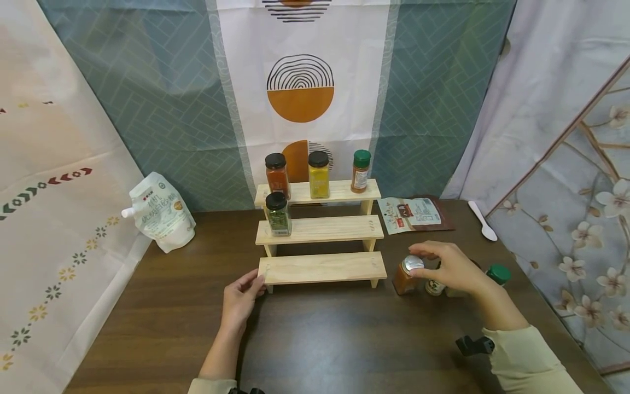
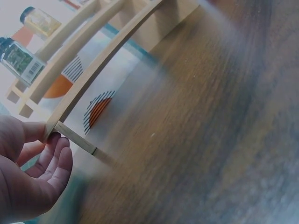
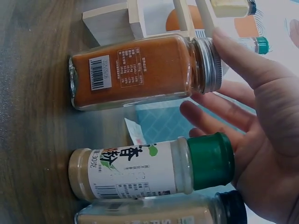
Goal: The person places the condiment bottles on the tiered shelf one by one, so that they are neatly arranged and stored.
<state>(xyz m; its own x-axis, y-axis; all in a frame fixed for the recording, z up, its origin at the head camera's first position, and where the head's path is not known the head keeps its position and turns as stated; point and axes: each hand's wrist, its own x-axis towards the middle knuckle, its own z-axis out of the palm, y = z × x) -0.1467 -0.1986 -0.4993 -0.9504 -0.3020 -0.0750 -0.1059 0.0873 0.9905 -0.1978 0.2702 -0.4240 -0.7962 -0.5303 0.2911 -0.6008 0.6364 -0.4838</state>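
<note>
My left hand [image 1: 239, 298] pinches the left end of the lowest step of a three-tier wooden rack [image 1: 322, 268], thumb above and fingers beneath in the left wrist view. At the rack's right, my right hand [image 1: 450, 267] holds a square glass jar of orange-brown spice [image 3: 135, 70] by its silver lid [image 3: 208, 65]. This jar stands upright on the table. On the top step are a red spice jar [image 1: 278, 178], a yellow spice jar [image 1: 319, 176] and a green-capped shaker [image 1: 360, 172]. A jar of green herbs [image 1: 279, 215] stands on the middle step's left end.
Beneath my right forearm, partly hidden, stand a green-lidded shaker [image 3: 140, 168] and a black-lidded jar [image 3: 149, 212]. Behind them lie a flat pouch [image 1: 410, 214] and a white spoon [image 1: 483, 221]. A white spouted pouch [image 1: 162, 213] leans at the far left by the curtain.
</note>
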